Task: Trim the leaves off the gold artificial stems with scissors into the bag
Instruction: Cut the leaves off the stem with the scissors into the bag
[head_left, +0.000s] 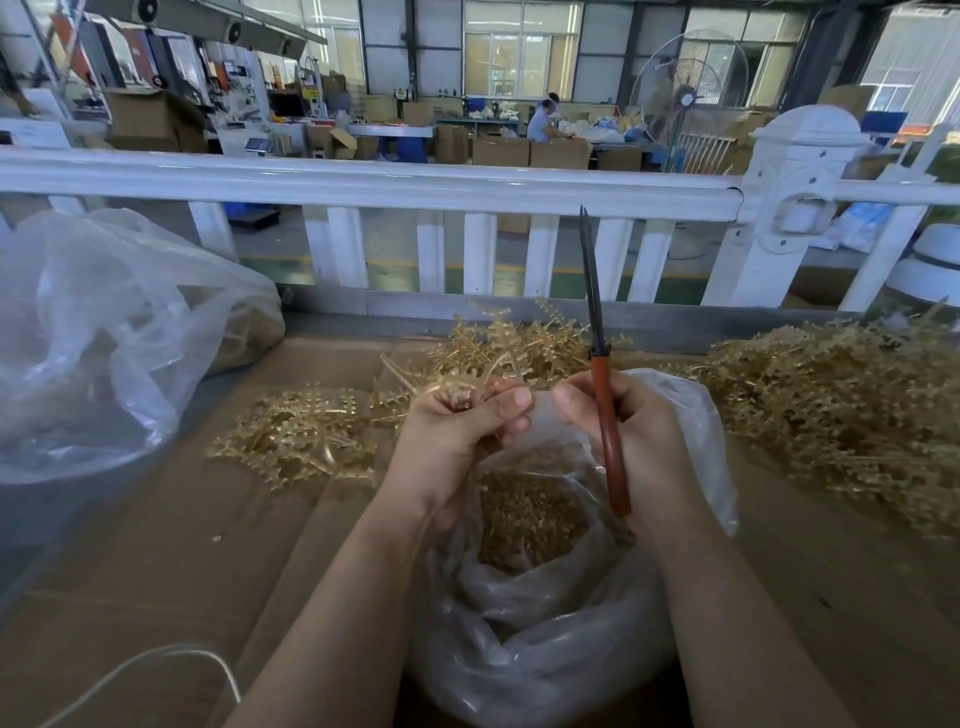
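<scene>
My left hand (457, 431) is closed around the base of a gold artificial stem (511, 338) whose leafy branches fan up and away from the fist. My right hand (639, 431) grips the scissors (597, 332) by their red-brown handles, dark blades together and pointing straight up. Both hands hover above a clear plastic bag (545, 639) standing open on the cardboard, with a heap of small gold trimmed leaves (524, 514) inside. The right fingers also touch the bag's upper rim.
A big pile of gold stems (841, 415) lies at the right, a smaller pile (296, 436) left of my hands. A large clear bag (98, 332) sits far left. A white railing (467, 187) borders the cardboard-covered table (156, 545). A white cord (171, 654) lies near the front.
</scene>
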